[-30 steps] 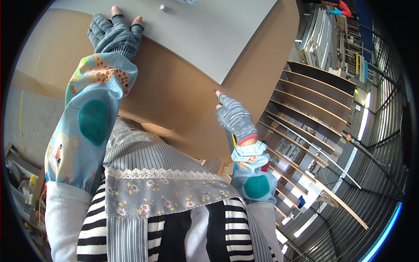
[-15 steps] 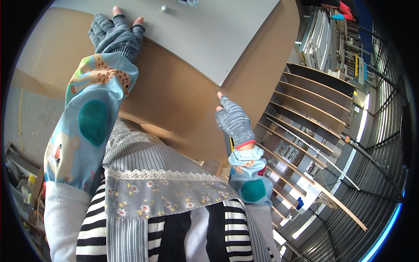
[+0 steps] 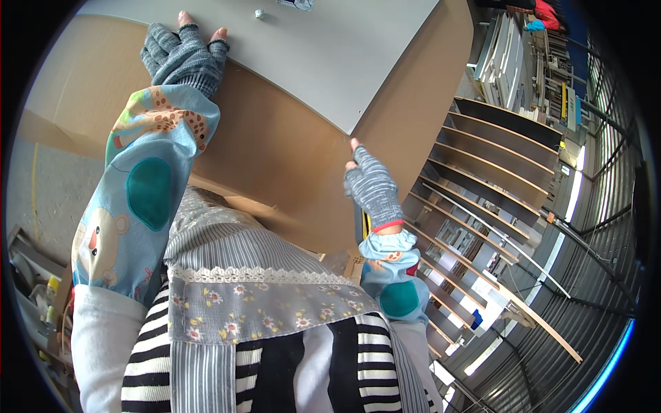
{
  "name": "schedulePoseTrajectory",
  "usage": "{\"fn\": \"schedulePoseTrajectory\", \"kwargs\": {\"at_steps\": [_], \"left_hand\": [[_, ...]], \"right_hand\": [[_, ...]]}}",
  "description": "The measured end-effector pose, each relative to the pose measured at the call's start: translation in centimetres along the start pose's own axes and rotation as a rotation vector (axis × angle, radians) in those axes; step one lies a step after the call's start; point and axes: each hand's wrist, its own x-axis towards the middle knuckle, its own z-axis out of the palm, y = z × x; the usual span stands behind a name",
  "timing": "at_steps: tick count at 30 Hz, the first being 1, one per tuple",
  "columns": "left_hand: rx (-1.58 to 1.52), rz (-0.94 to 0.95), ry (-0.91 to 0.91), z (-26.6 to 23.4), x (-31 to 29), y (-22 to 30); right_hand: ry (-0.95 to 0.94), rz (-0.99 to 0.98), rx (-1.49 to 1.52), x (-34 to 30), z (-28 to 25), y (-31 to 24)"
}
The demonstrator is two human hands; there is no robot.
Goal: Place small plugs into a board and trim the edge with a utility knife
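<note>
A flat grey panel (image 3: 310, 62) lies on brown cardboard (image 3: 275, 138). My left hand (image 3: 184, 55), in a grey knit glove with bare fingertips, rests with fingers stretched out across the panel's near left edge and holds nothing. My right hand (image 3: 372, 180), gloved alike, is over the cardboard just below the panel's near corner. Its one visible long finger points up at that corner, a small gap away, and the thumb stands apart from it; its other fingers are mostly hidden. A black and yellow object (image 3: 362, 224) shows beside the right wrist, partly covered; whether it is touched, I cannot tell.
A small white crumpled piece (image 3: 259, 14) and a printed packet (image 3: 296, 3) are on the panel. To the right stand a rack of long shelves (image 3: 492, 155) and stacked boards (image 3: 502, 62). A person in red (image 3: 547, 15) is at the far right. Grey floor (image 3: 62, 186) shows left.
My right hand has shifted slightly right and its finger now points more directly at the panel's corner. The left hand stays in place on the panel's edge.
</note>
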Motion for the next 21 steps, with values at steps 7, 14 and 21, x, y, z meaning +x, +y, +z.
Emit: {"fn": "schedulePoseTrajectory", "kwargs": {"at_steps": [7,14,21], "left_hand": [[0.048,-0.015,0.0,0.3,-0.1,-0.3],[0.025,-0.044,-0.039,-0.4,-0.2,0.0],[-0.136,-0.128,-0.189,-3.3,0.2,1.5]], "right_hand": [[0.031,-0.031,-0.174,0.8,-0.7,-1.9],[0.014,0.179,0.194,-1.2,-0.2,-2.0],[0.009,0.16,0.486,-0.7,-0.7,-4.5]]}}
